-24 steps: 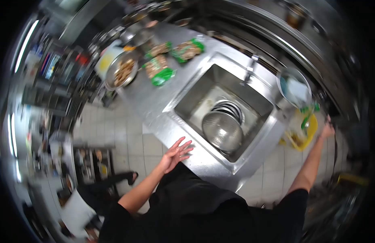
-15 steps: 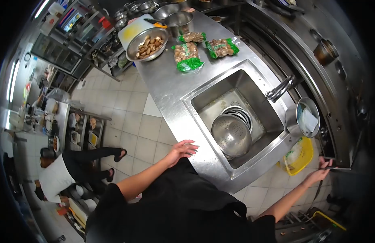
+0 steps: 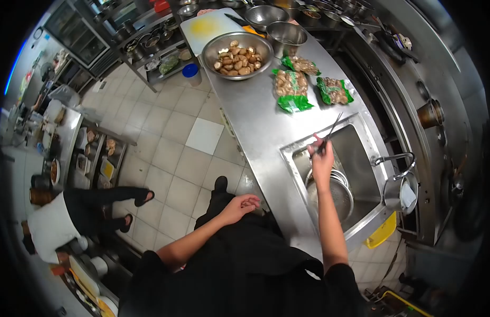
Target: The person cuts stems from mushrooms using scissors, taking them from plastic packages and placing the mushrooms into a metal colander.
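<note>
My right hand (image 3: 321,156) is closed around a pair of dark scissors (image 3: 334,128), held above the near-left part of the sink (image 3: 287,158) with the thin blades pointing away from me. My left hand (image 3: 241,207) hangs beside the counter's edge, empty, its fingers loosely bent and apart. Beyond the scissors, on the steel counter (image 3: 245,113), lie green-and-clear packs of mushrooms: a large pack (image 3: 291,90), a right-hand pack (image 3: 335,91) and a rear pack (image 3: 300,65). Loose brown mushrooms (image 3: 238,61) fill a steel bowl (image 3: 210,61). A perforated colander (image 3: 337,198) rests in the sink, partly behind my forearm.
A faucet (image 3: 398,158) and a steel pot (image 3: 395,194) stand at the sink's right. Past the bowl are a cutting board (image 3: 205,26), a knife (image 3: 235,20) and a deep pot (image 3: 287,39). Another person (image 3: 52,227) bends over at the left. A yellow basket (image 3: 381,231) sits low right.
My right hand has swung from the rail at far right to over the sink, bringing the scissors. My body has moved forward along the counter, and the mushroom packs appear closer.
</note>
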The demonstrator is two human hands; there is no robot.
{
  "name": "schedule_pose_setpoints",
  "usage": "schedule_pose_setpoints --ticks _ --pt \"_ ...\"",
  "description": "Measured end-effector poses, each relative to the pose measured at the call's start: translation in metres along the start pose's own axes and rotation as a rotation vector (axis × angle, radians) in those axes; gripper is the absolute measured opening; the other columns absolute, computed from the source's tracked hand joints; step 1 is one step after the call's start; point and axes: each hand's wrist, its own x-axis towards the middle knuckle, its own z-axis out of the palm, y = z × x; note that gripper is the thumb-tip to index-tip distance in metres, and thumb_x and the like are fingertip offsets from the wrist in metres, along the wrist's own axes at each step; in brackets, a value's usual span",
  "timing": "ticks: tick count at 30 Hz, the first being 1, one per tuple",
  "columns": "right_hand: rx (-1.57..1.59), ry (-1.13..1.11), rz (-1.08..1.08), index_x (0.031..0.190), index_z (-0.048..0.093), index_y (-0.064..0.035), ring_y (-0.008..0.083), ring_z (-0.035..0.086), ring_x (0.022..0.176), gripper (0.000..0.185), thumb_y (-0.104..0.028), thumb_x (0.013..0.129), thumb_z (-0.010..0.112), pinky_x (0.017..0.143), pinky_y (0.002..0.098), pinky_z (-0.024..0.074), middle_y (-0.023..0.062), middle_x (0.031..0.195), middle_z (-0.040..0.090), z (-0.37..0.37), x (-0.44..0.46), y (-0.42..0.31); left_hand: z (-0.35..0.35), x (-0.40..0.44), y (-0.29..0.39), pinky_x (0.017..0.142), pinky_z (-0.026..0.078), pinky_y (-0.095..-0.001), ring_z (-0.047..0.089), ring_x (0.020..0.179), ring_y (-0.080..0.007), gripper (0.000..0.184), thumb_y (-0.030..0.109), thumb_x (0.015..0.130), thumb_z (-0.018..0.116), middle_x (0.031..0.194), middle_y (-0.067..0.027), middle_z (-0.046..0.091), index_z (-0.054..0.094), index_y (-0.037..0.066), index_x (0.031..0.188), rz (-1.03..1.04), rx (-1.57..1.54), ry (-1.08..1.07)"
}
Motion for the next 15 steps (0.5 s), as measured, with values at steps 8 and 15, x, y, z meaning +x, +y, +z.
schedule_pose_setpoints --ticks 8,15 --pt "-0.629 0.456 -0.041 0.116 0.061 -0.004 0.0332 0.058 0.09 0.045 0.009 0.073 0.057 0.082 0.0395 0.0465 0.017 0.089 0.063 0.165 0.133 0.069 -0.204 0.01 0.024 0.084 0.047 -0.0268 0.06 0.095 -0.0123 0.033 0.002 0.086 0.059 0.106 -0.0045 0.065 0.059 0.006 0.118 -0.014 0.207 0.056" --pt "-0.512 0.508 0.132 0.087 0.057 -0.0016 0.0395 0.056 0.073 0.027 0.012 0.066 0.047 0.07 0.0439 0.0439 0.0216 0.078 0.059 0.175 0.058 0.084 -0.306 0.064 0.058 0.076 0.048 -0.0258 0.06 0.083 -0.0113 0.023 0.0 0.089 0.057 0.097 -0.0036 0.066 0.062 0.004 0.111 0.128 0.211 0.022"
